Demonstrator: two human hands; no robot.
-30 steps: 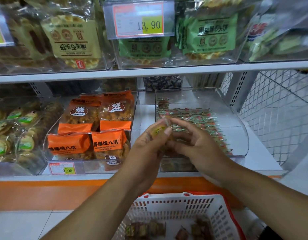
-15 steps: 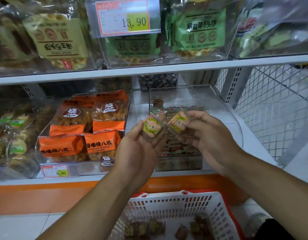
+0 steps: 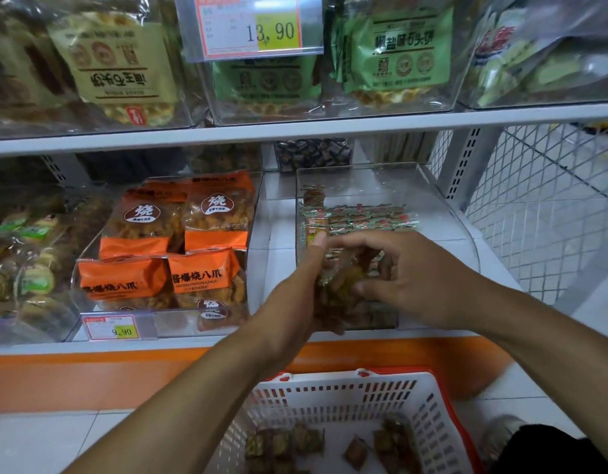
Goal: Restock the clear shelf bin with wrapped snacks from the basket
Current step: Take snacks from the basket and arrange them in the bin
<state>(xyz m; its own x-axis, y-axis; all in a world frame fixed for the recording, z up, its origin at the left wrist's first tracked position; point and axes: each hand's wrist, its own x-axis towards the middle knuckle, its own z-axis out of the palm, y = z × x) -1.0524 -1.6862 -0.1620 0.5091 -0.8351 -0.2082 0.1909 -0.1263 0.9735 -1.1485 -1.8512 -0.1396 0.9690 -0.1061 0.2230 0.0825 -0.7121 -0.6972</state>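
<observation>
Head view: blurred wrapped snacks (image 3: 343,285) sit gripped between the left hand (image 3: 295,292) and right hand (image 3: 412,278), both curled round them at the clear bin (image 3: 442,213) front. Orange packs (image 3: 203,275) read "烧八爪"; tags show "9.90" (image 3: 117,330) and "13.90" (image 3: 251,29). More snacks lie in the slotted white basket (image 3: 329,395) below.

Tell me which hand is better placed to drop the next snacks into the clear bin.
Right, probably. The right hand reaches over the clear bin front, fingers on the wrapped snacks. The left hand cups them at the bin's left front corner.
</observation>
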